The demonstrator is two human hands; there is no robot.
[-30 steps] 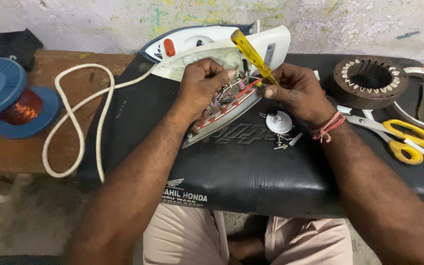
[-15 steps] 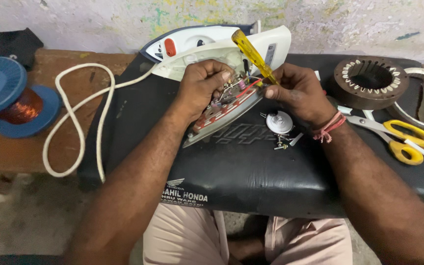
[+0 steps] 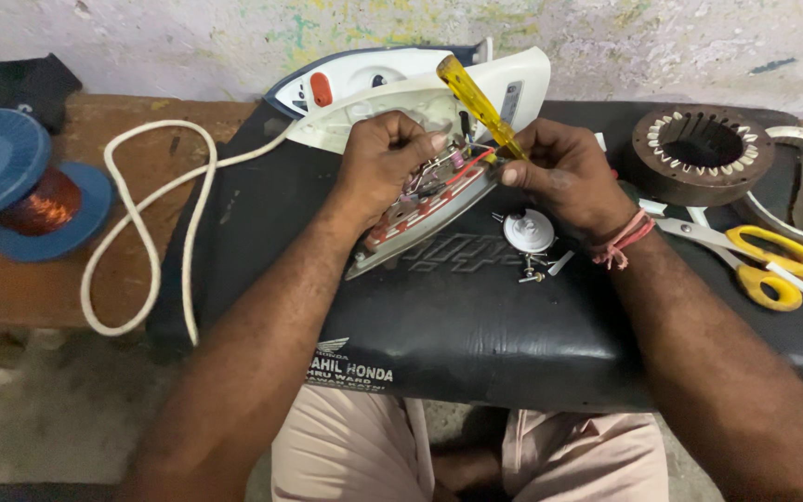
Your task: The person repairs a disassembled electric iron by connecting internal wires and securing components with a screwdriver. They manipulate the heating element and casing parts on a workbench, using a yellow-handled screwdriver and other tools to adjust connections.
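At the centre of the frame nothing has shifted since a second ago: the left hand [image 3: 385, 160] still clasps the opened iron soleplate [image 3: 420, 206] while the right hand [image 3: 559, 177] keeps the yellow-handled screwdriver [image 3: 478, 100] pinched, tip in the wiring, so the probing continues.

Bare forearms, one thread band, pale trousers

Both arms were bare to the elbow; the left hand [image 3: 388, 163] wore nothing, the right hand [image 3: 559, 177] had a red-and-pink thread band [image 3: 620, 244] just behind it, above beige trousers [image 3: 346, 446].
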